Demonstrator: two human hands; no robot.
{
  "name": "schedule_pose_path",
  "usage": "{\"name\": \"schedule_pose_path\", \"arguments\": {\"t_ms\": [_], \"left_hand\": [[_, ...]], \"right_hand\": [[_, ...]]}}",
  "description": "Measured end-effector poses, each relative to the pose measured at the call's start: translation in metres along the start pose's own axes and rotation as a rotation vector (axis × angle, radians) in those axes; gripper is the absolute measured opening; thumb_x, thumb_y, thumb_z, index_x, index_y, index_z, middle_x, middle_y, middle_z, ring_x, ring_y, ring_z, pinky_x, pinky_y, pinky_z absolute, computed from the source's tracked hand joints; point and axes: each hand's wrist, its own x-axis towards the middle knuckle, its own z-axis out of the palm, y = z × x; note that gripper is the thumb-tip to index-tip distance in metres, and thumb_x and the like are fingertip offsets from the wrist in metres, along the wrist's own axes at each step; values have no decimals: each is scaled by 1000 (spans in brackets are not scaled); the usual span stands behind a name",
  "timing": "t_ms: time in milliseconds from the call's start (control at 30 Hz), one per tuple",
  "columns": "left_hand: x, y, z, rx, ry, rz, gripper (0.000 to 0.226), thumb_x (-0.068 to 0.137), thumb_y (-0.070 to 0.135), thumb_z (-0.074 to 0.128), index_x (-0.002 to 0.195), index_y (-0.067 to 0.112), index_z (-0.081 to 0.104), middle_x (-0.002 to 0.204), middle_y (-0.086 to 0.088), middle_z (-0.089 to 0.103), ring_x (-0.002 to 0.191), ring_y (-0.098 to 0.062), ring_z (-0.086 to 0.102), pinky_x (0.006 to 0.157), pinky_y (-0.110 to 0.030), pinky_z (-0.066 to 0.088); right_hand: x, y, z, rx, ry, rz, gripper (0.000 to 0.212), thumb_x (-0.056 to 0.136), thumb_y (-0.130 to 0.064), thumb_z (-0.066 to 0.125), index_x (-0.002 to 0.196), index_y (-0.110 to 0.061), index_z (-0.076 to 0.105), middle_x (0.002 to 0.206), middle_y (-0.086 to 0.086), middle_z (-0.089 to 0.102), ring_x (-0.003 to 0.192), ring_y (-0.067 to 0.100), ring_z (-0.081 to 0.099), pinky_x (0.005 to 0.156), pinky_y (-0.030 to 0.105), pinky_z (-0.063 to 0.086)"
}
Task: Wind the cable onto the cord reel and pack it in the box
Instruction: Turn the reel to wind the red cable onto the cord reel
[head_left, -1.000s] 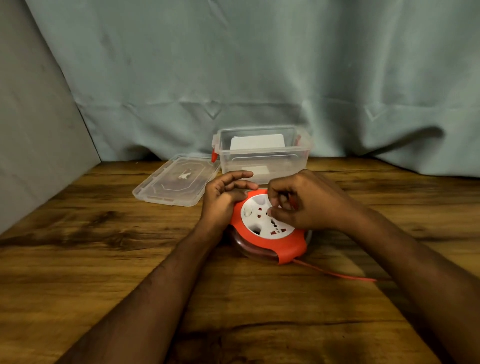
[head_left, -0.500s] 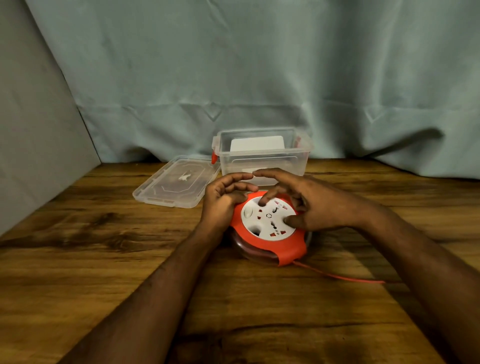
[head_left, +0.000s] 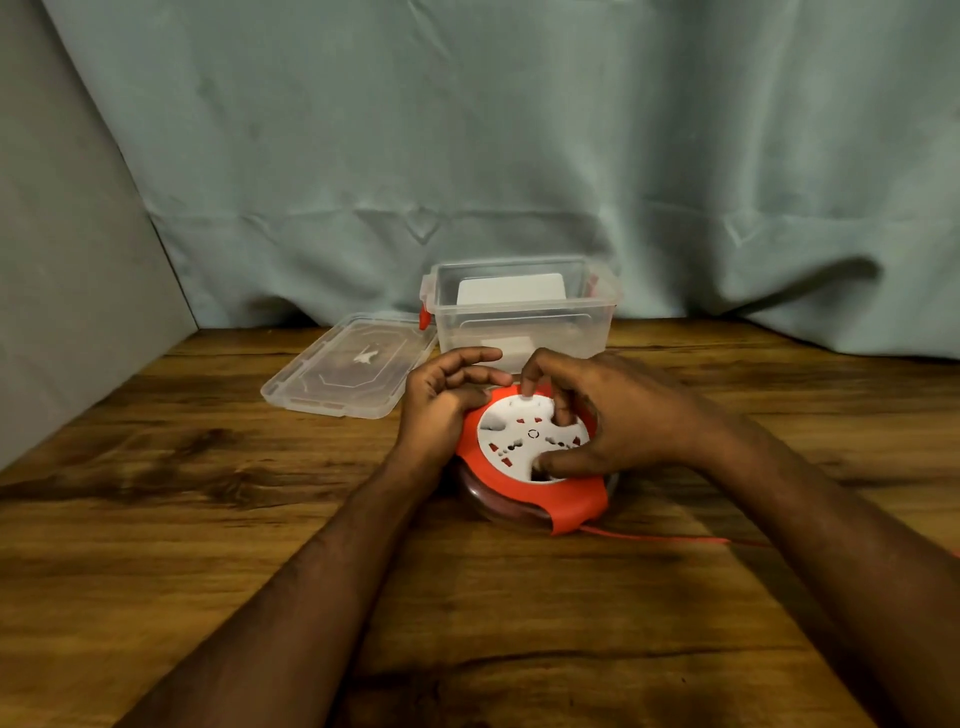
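the reel (head_left: 530, 457) is laid flat on the bench (head_left: 208, 519), just in front of the box (head_left: 524, 312), so that the white top can be turned like a wheel. the red rim is held by the left hand (head_left: 441, 410), with its fingers (head_left: 478, 376) curled at the edge, most likely so that the reel is kept from sliding. the right hand (head_left: 618, 421) is spread over the white top, and its fingers (head_left: 563, 413) are bent down and pressed into the dips there, so that the top can be spun and the cable (head_left: 675, 538) pulled in. a thin red piece of cable is seen on the bench at the right, so the winding is not yet done. the box is left open, with its lid (head_left: 343, 374) laid beside it, so that the reel can be put in later. something white is seen in the box, but what it is cannot be told.
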Motion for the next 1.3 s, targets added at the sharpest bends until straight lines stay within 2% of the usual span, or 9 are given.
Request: {"name": "schedule_pose_path", "arguments": {"t_ms": [167, 367, 500, 567, 733, 867, 1033, 1133, 1300], "left_hand": [[0, 0, 1, -16, -8, 2, 46, 83, -19, 50, 120, 1, 67, 100, -21, 76, 89, -24, 74, 75, -27, 60], [0, 1, 1, -17, -31, 6, 48, 83, -19, 48, 120, 3, 68, 100, -21, 75, 90, -25, 74, 76, -29, 60], [0, 0, 1, -5, -33, 6, 48, 84, -19, 48, 120, 5, 68, 100, -20, 76, 92, -27, 75, 76, -30, 61], [0, 1, 0, 1, -27, 8, 47, 84, -18, 49, 120, 4, 68, 100, -20, 76, 93, -26, 75, 76, -29, 61], [0, 1, 0, -16, 3, -3, 46, 84, -19, 49, 120, 2, 68, 99, -20, 76, 89, -25, 74, 76, -31, 61], [0, 1, -1, -9, 3, -16, 46, 84, -18, 50, 120, 4, 68, 98, -18, 76, 89, -28, 74, 77, -34, 61], [-1, 2, 0, 5, 8, -19, 47, 85, -17, 50, 121, 6, 68, 98, -18, 76, 91, -31, 74, 78, -38, 62], [-2, 3, 0, -1, 7, -20, 47, 86, -16, 50, 124, 7, 67, 96, -17, 77, 90, -30, 76, 75, -35, 63], [-1, 2, 0, -4, 5, -24, 50, 85, -16, 50, 125, 9, 66, 97, -18, 77, 91, -30, 75, 75, -35, 62]], "right_hand": [[2, -6, 5, -34, 34, -15, 46, 71, -68, 79, 84, -31, 57, 69, -13, 60, 63, 1, 52, 53, 25, 32], [3, -9, 9, 6, 71, -38, 56, 76, -67, 77, 57, -19, 55, 51, -6, 54, 50, 8, 49, 52, 26, 36], [3, -15, 11, 79, 65, -5, 55, 76, -67, 72, 52, -22, 52, 55, -7, 60, 77, 11, 71, 66, 40, 58], [3, -15, 13, 78, 80, -7, 52, 77, -65, 71, 54, -23, 52, 60, -6, 64, 91, 14, 75, 68, 41, 59], [5, -6, 9, 124, 219, -31, 18, 82, -38, 80, 91, -32, 66, 70, -21, 62, 66, -7, 57, 60, 24, 39], [3, 2, 3, 203, 34, -13, 43, 82, -15, 78, 114, -42, 65, 79, -49, 57, 62, -7, 55, 54, 18, 34], [5, 10, 3, 282, -73, -45, 72, 78, -8, 80, 131, -47, 51, 119, -30, 70, 62, -5, 59, 56, 22, 43], [4, 13, -1, 314, -67, -51, 74, 76, -14, 85, 131, -46, 46, 121, -30, 70, 81, -4, 68, 66, 31, 57], [1, 8, -4, 260, -82, -25, 76, 71, -24, 90, 128, -45, 44, 117, -24, 67, 75, -11, 60, 60, 27, 48]]}}
